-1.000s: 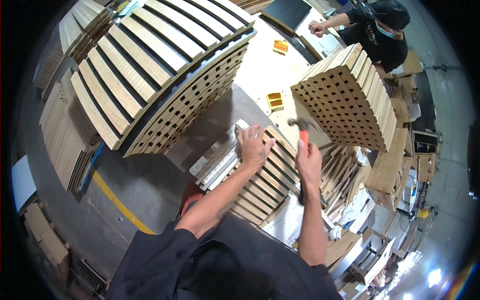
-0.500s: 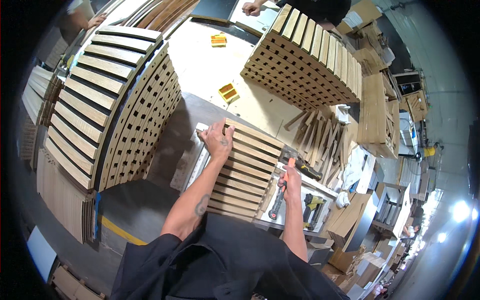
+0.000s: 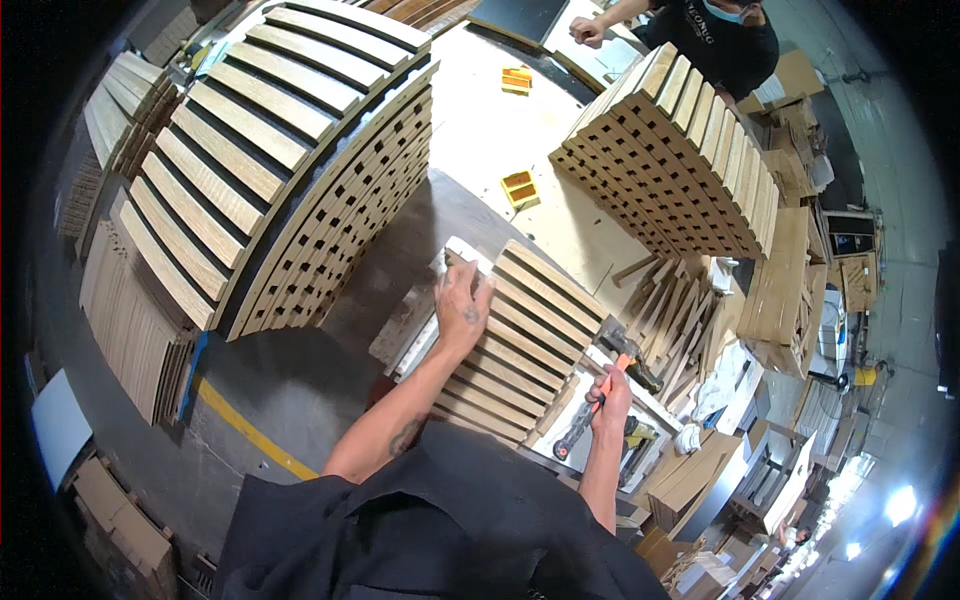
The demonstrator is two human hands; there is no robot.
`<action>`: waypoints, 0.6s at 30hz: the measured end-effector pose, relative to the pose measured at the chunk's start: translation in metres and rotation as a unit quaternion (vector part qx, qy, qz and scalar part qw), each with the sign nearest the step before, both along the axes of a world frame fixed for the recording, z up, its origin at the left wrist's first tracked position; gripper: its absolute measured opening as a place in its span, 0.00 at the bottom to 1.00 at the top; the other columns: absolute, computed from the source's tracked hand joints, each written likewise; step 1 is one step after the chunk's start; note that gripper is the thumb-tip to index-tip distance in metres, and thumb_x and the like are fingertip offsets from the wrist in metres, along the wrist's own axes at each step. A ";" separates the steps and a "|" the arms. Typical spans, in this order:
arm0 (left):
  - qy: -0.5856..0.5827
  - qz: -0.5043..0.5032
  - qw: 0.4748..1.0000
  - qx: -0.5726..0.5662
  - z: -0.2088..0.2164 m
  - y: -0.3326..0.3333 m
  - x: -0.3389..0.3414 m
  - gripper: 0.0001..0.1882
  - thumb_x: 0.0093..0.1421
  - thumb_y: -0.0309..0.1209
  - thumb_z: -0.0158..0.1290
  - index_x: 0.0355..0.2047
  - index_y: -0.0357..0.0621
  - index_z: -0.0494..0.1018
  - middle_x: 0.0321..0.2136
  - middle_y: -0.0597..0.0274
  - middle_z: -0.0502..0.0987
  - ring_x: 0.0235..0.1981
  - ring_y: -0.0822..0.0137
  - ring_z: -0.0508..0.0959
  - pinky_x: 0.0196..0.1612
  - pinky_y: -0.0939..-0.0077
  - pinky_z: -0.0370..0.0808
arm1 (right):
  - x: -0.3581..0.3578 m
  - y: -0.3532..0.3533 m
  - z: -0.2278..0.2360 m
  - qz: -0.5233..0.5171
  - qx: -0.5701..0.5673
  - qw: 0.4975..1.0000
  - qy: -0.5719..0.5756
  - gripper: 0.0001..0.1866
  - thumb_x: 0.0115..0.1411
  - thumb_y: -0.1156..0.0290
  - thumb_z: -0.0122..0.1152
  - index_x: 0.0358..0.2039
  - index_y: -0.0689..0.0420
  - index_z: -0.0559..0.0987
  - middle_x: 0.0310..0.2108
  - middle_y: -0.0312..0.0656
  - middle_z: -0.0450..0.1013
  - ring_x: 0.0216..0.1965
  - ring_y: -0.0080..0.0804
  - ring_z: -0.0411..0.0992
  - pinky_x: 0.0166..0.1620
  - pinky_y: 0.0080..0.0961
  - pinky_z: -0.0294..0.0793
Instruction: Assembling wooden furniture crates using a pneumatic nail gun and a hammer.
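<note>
A slatted wood panel (image 3: 525, 345) with dark gaps between its light slats lies in front of me on a white work surface. My left hand (image 3: 465, 310) is at its left edge, fingers bent round the edge, the fingertips partly hidden. My right hand (image 3: 612, 395) is closed round the orange and black handle of a hammer (image 3: 577, 432). The hammer's dark head (image 3: 614, 335) is up beside the panel's right edge. Close to the right hand lie a dark and yellow tool (image 3: 648, 379) and a yellow-green nail gun (image 3: 637, 440).
Tall stacks of slatted panels stand at left (image 3: 270, 150) and far right (image 3: 690, 150). Loose wood strips (image 3: 675, 310) lie beyond the hammer. Two yellow boxes, one nearer (image 3: 519, 189), sit on the far table. A co-worker (image 3: 725, 45) stands behind the right stack.
My view has shifted, so the scene sits further right in the picture and more of the co-worker shows. My left hand has slid slightly off the panel's far corner. The right still holds the hammer.
</note>
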State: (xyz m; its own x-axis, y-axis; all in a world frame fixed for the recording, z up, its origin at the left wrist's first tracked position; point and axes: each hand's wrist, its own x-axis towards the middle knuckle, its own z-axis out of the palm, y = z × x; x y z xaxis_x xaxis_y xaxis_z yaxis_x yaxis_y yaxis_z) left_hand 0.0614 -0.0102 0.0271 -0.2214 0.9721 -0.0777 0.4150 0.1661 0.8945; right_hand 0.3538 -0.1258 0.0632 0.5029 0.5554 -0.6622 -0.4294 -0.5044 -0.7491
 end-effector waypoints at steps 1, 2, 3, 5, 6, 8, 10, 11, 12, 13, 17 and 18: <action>-0.006 -0.001 1.000 0.020 -0.012 -0.004 0.001 0.22 0.61 0.36 0.55 0.53 0.36 0.73 0.44 0.48 0.75 0.49 0.49 0.72 0.57 0.50 0.61 | -0.002 -0.005 -0.003 0.000 0.001 1.000 0.007 0.14 0.68 0.61 0.53 0.45 0.59 0.71 0.20 0.38 0.67 0.15 0.26 0.64 0.18 0.23 0.62; 0.014 -0.010 1.000 0.011 -0.010 -0.003 0.004 0.22 0.61 0.36 0.56 0.53 0.39 0.74 0.44 0.49 0.75 0.49 0.49 0.72 0.56 0.50 0.61 | -0.003 -0.006 -0.003 -0.001 0.004 1.000 0.012 0.15 0.68 0.60 0.52 0.45 0.60 0.71 0.20 0.38 0.68 0.15 0.26 0.65 0.18 0.23 0.62; 0.034 -0.020 0.999 0.004 -0.006 -0.003 0.008 0.21 0.61 0.36 0.56 0.53 0.41 0.75 0.44 0.50 0.75 0.49 0.50 0.72 0.56 0.50 0.61 | -0.004 -0.006 -0.004 -0.001 0.003 1.000 0.010 0.15 0.68 0.60 0.52 0.45 0.60 0.71 0.20 0.38 0.68 0.15 0.26 0.65 0.18 0.23 0.62; 0.042 -0.008 0.999 -0.014 -0.001 0.002 0.020 0.20 0.61 0.37 0.56 0.53 0.45 0.76 0.43 0.52 0.75 0.49 0.50 0.71 0.56 0.50 0.61 | -0.010 -0.010 -0.004 -0.007 -0.001 1.000 0.020 0.15 0.69 0.61 0.52 0.45 0.60 0.72 0.20 0.38 0.68 0.15 0.26 0.65 0.18 0.24 0.62; 0.053 0.003 0.998 -0.030 0.001 0.004 0.025 0.20 0.62 0.37 0.57 0.53 0.49 0.76 0.43 0.54 0.75 0.50 0.51 0.71 0.56 0.50 0.60 | -0.012 -0.008 -0.004 0.003 0.000 1.000 0.026 0.14 0.69 0.61 0.52 0.44 0.59 0.71 0.20 0.39 0.69 0.15 0.26 0.65 0.17 0.23 0.62; 0.054 0.010 0.998 -0.030 0.001 0.007 0.031 0.20 0.62 0.37 0.57 0.54 0.52 0.77 0.43 0.55 0.75 0.50 0.51 0.70 0.56 0.50 0.60 | -0.019 -0.005 -0.002 0.005 -0.006 1.000 0.019 0.13 0.69 0.62 0.52 0.43 0.59 0.71 0.20 0.39 0.69 0.15 0.27 0.65 0.17 0.23 0.62; 0.057 0.020 0.997 -0.047 -0.001 0.009 0.033 0.19 0.62 0.37 0.57 0.54 0.56 0.77 0.43 0.56 0.75 0.50 0.52 0.70 0.56 0.50 0.60 | -0.019 -0.005 -0.005 0.008 -0.011 1.000 0.025 0.12 0.68 0.62 0.53 0.42 0.57 0.71 0.20 0.39 0.69 0.15 0.27 0.65 0.17 0.23 0.62; 0.053 0.022 0.997 -0.055 0.000 0.010 0.030 0.18 0.62 0.37 0.56 0.53 0.56 0.78 0.43 0.55 0.75 0.49 0.52 0.70 0.56 0.50 0.60 | -0.022 -0.004 -0.004 0.006 -0.011 1.000 0.022 0.12 0.68 0.61 0.52 0.42 0.57 0.71 0.20 0.39 0.68 0.15 0.27 0.65 0.17 0.23 0.62; 0.056 0.028 0.997 -0.049 -0.002 0.009 0.028 0.18 0.62 0.37 0.56 0.53 0.56 0.78 0.42 0.55 0.74 0.49 0.52 0.70 0.56 0.51 0.60 | -0.024 -0.002 -0.002 0.019 -0.006 1.000 0.018 0.12 0.68 0.61 0.52 0.42 0.57 0.71 0.20 0.39 0.68 0.15 0.27 0.65 0.18 0.23 0.62; 0.059 0.033 0.997 -0.043 -0.003 0.009 0.026 0.18 0.62 0.37 0.56 0.53 0.57 0.78 0.42 0.55 0.74 0.48 0.52 0.70 0.57 0.51 0.60 | -0.026 -0.002 0.001 0.032 -0.002 0.999 0.014 0.12 0.69 0.61 0.51 0.42 0.57 0.71 0.20 0.39 0.68 0.15 0.26 0.64 0.18 0.23 0.62; 0.043 0.056 0.996 -0.051 -0.007 0.008 0.032 0.18 0.61 0.37 0.57 0.51 0.58 0.80 0.40 0.58 0.73 0.47 0.54 0.70 0.56 0.53 0.60 | -0.023 -0.004 -0.002 -0.054 0.010 0.998 0.009 0.12 0.68 0.61 0.51 0.41 0.58 0.72 0.20 0.39 0.68 0.16 0.27 0.65 0.19 0.23 0.63; 0.044 0.055 0.996 -0.049 -0.007 0.009 0.033 0.18 0.61 0.37 0.57 0.51 0.58 0.80 0.40 0.58 0.73 0.47 0.54 0.70 0.56 0.53 0.60 | -0.020 -0.003 -0.006 -0.070 0.009 0.997 -0.003 0.13 0.68 0.62 0.50 0.41 0.59 0.72 0.20 0.39 0.68 0.16 0.27 0.65 0.18 0.23 0.63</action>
State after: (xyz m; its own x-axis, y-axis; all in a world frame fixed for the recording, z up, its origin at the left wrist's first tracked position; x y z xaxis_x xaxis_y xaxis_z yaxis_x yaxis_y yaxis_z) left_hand 0.0946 -0.0012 0.0197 -0.3364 0.9303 -0.1465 0.4655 0.2994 0.8329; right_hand 0.3339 -0.1287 0.0573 0.5809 0.4912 -0.6491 -0.4900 -0.4257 -0.7607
